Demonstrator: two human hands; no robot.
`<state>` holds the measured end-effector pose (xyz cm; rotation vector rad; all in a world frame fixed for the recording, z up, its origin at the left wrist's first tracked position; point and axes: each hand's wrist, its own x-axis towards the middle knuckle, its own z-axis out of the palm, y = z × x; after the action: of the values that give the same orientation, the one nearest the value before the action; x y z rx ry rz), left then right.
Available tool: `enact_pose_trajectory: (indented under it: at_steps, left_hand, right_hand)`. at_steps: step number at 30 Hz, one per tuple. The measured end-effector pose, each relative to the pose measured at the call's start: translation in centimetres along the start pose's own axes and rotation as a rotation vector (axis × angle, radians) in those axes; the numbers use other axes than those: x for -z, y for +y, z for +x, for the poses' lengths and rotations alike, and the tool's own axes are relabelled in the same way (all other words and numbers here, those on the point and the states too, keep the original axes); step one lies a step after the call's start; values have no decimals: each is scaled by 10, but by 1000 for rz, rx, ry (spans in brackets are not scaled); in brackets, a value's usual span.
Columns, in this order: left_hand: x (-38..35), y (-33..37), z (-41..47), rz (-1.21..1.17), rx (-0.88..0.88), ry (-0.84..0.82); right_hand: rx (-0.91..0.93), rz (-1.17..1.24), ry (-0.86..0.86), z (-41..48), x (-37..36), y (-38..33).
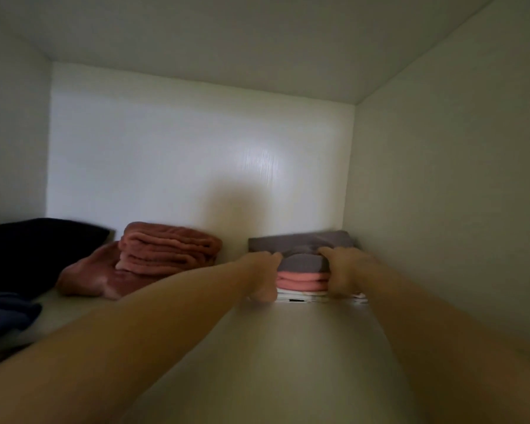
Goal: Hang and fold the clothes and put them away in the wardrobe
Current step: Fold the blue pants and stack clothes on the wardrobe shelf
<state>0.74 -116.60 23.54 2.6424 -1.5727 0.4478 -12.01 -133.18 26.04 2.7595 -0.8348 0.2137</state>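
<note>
1. Presently, the stack of folded clothes (302, 278) sits on the wardrobe shelf (288, 347), deep inside, close to the back panel (196, 148) and just beside the right side panel (441, 179).
2. Stack composition, top to bottom: grey garment (303, 262), pink garment (302, 280), white garment (300, 293). More grey fabric lies directly behind the stack; whether it is part of the same garment cannot be told.
3. The left hand (262, 275) grasps the stack's left side. Its fingers (273, 256) curl over the top edge of the grey garment, and the lower part of the hand reaches down to the white garment.
4. The right hand (344, 270) grasps the stack's right side in the same way, fingers (326, 250) hooked over the grey top and the hand wrapped down the side.
5. Both forearms are bare and extend straight to the stack. Motion blur hides finer finger detail.
6. Left of the stack, apart from it: rust-coloured towels (169, 249), folded and piled on a spread piece of the same colour.
7. Further left of the stack: a dark navy bundle (34, 249), with blue fabric (6, 313) nearer the shelf front.
</note>
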Motion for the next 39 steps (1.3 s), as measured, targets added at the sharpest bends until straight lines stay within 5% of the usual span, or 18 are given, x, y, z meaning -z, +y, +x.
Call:
enact_pose_trajectory:
  at_steps: [14,27,39]
  left_hand:
    - [35,10,-106,-44,-54,9]
    - [63,10,-249,-109,-118,82]
    - [61,19,-308,-197,-54,132]
  right_hand:
    - [-56,199,-31,-99,43,-24]
    - [-147,134,9,-250,79,-84]
    - [-75,89,33,-300,76,-109]
